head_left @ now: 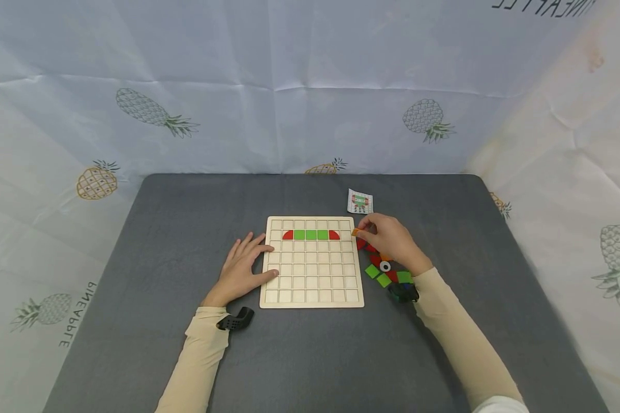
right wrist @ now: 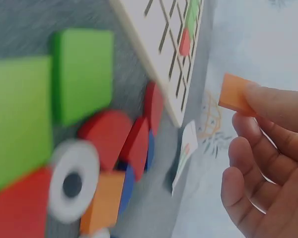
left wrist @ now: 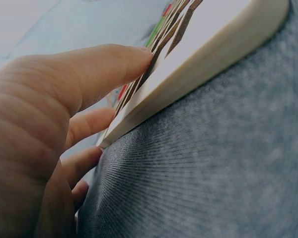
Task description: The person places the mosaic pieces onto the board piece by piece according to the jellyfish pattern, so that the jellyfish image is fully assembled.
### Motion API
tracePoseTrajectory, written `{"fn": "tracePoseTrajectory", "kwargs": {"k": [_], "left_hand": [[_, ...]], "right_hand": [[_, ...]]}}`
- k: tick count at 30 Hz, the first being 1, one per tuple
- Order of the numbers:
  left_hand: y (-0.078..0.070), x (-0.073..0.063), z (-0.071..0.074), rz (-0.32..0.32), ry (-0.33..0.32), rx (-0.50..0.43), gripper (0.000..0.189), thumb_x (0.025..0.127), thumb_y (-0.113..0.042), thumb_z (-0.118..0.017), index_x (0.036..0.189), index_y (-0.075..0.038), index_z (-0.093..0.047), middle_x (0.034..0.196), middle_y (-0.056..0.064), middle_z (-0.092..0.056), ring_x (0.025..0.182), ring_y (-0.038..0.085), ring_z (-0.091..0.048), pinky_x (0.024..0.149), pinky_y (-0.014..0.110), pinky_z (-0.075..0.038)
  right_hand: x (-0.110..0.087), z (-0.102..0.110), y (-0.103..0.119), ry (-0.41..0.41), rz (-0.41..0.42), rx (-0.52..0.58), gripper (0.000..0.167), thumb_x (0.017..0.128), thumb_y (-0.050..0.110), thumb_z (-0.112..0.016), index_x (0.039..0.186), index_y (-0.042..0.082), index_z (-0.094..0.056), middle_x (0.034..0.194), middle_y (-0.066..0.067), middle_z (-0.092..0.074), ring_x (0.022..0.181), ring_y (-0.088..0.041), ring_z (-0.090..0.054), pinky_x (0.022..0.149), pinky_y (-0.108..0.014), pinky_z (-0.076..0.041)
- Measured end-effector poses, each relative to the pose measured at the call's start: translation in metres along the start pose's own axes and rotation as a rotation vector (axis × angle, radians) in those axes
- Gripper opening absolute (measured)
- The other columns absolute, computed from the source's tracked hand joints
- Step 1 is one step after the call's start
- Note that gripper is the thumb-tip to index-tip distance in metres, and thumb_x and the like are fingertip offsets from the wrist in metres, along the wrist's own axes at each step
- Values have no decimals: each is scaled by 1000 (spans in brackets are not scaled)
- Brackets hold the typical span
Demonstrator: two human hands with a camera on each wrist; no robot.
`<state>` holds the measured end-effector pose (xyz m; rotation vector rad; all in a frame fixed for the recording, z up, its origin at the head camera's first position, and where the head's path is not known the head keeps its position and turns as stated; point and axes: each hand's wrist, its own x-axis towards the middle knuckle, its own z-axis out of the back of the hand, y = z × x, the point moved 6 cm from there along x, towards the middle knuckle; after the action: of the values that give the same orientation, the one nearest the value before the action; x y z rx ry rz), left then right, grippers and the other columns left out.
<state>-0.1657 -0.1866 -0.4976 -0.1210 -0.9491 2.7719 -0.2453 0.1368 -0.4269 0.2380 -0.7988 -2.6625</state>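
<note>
A light wooden grid board [head_left: 312, 296] lies on the grey table. One of its upper rows holds green squares [head_left: 311, 234] with a red rounded piece [head_left: 287, 235] at the left end and another red piece [head_left: 334, 235] at the right. My left hand [head_left: 241, 268] rests at the board's left edge, thumb and fingertips touching it, fingers spread. Just off the board's upper right edge, my right hand [head_left: 392, 240] pinches an orange block [right wrist: 234, 93] between thumb and fingers. In the right wrist view the block is held clear of the pieces below.
Beside the board's right edge lie loose pieces: green squares [head_left: 372, 271], red pieces [right wrist: 105, 139], an orange block [right wrist: 103, 201] and a white ring with a dark centre [head_left: 384, 266]. A printed pattern card [head_left: 360, 202] lies behind the board. Pineapple-printed cloth [head_left: 274, 126] hangs behind the table.
</note>
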Motion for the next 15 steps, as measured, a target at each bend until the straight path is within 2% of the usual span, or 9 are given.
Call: {"fn": "tracePoseTrajectory", "kwargs": {"k": [9,15], "left_hand": [[0,0,0,-1,-1,-18,62,87,-48,-74,140,-19,-58,167,7,-31,160,31,-11,131,50,1],[1,0,1,-7,-2,-12,62,87,-49,-74,139,-20,-58,167,7,-31,160,31,-11,131,51,1]], "right_hand": [[16,-22,18,74,64,68,14,98,20,-68,105,10,-73,94,-5,-68,73,-17,-55,61,-29,-49],[20,-34,20,110,59,69,14,100,22,-66,106,12,-72,97,-4,-68,76,-17,-56,64,-29,-48]]}}
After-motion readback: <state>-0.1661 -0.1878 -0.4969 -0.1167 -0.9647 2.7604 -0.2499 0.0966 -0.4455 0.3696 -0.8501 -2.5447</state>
